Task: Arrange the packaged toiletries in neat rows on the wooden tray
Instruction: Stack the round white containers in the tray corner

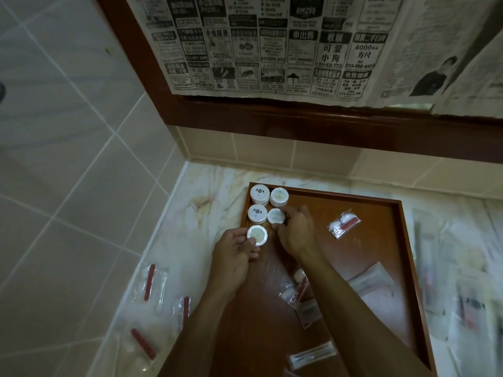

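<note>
A wooden tray (381, 240) lies on the marble counter. Several round white wrapped soaps stand in two rows at its far left corner: two at the back (260, 194) (279, 197), two in front (257, 213) (276, 215). My left hand (234, 251) pinches a fifth round soap (257, 235) at the tray's left edge. My right hand (295, 229) has its fingers curled around the front right soap. A clear sachet with a red strip (343, 223) lies further right on the tray. More sachets (296, 288) (311, 355) lie under my right forearm.
Three clear sachets with red strips (149, 285) (183, 308) (143, 346) lie on the counter left of the tray. Blurred packets (462, 308) lie right of it. A tiled wall (68, 159) rises on the left; a newspaper-covered, wood-framed mirror (272, 50) behind.
</note>
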